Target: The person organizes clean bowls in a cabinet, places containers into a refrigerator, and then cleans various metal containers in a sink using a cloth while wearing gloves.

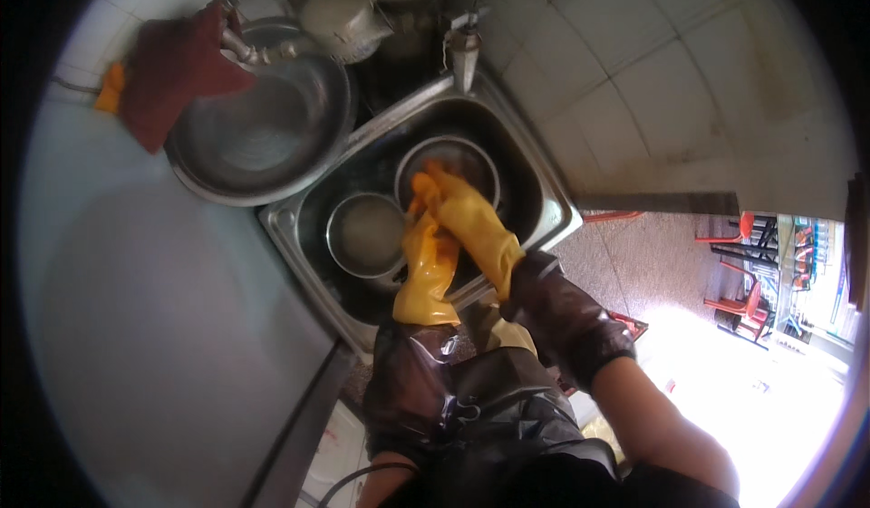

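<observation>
Both my hands wear long yellow rubber gloves with dark sleeve covers above them. My left hand and my right hand meet over a round metal bowl in the stainless steel sink. The fingers reach into the bowl and are blurred, so what they hold, if anything, cannot be told. Beside it in the sink, to the left, stands a second round metal container with cloudy liquid in it.
Left of the sink, a large metal basin lies under a dark red cloth draped near metal pipes. A tap rises behind the sink, by a tiled wall. A smooth grey surface borders the sink's left; red chairs stand far right.
</observation>
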